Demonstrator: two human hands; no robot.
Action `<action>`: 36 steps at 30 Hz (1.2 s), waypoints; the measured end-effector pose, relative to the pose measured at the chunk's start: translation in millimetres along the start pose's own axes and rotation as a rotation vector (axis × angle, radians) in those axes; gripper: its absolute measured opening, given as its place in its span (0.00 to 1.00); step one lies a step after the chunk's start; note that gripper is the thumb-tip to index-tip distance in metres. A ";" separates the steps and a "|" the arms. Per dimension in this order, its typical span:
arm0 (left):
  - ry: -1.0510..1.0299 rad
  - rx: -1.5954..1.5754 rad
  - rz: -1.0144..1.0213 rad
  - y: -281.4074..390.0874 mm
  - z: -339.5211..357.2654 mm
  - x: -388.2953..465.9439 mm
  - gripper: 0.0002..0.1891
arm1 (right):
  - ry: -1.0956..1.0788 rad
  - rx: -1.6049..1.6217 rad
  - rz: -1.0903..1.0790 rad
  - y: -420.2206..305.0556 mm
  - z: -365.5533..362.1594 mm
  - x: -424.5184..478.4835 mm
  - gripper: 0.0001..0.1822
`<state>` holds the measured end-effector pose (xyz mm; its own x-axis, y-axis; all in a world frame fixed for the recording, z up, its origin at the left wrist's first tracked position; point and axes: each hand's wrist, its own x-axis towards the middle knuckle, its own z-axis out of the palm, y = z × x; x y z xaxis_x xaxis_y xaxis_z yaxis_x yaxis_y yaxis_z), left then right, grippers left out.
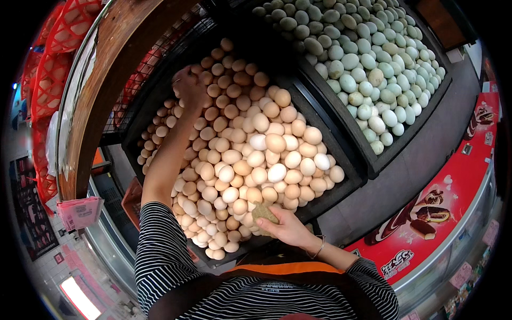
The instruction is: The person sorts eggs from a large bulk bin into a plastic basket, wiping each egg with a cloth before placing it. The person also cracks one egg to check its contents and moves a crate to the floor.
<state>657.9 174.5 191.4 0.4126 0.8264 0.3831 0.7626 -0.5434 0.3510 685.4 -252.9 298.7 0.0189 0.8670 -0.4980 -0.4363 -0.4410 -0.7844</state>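
Observation:
A heap of brown and cream eggs (240, 172) lies in a black bin (336, 196) in front of me. My left hand (190, 88) reaches to the far left of the heap, in shadow, with its fingers at the eggs there. Whether an egg is in those fingers cannot be made out. At the near edge of the heap, my right hand (290, 228) grips a greenish-brown cloth or scouring pad (264, 216) between thumb and fingers. The pad is just above the nearest eggs. One or two whiter eggs (277, 173) show near the middle.
A second black bin (404, 146) of pale green eggs (384, 68) adjoins at the upper right. A red-fronted freezer (432, 224) curves along the right. On the left stand a wooden post (104, 80), a wire grid (138, 94) and red mesh bags of eggs (50, 88).

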 end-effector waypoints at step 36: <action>-1.440 -1.841 -1.230 123.3 -117.2 -88.6 0.28 | -0.047 -0.021 -0.010 6.8 14.1 -22.6 0.20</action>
<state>656.9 17.0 300.9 0.8221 -0.1091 -0.5587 0.2137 0.9688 0.1253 669.3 -272.2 309.8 -0.0198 0.8811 -0.4725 -0.4176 -0.4367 -0.7968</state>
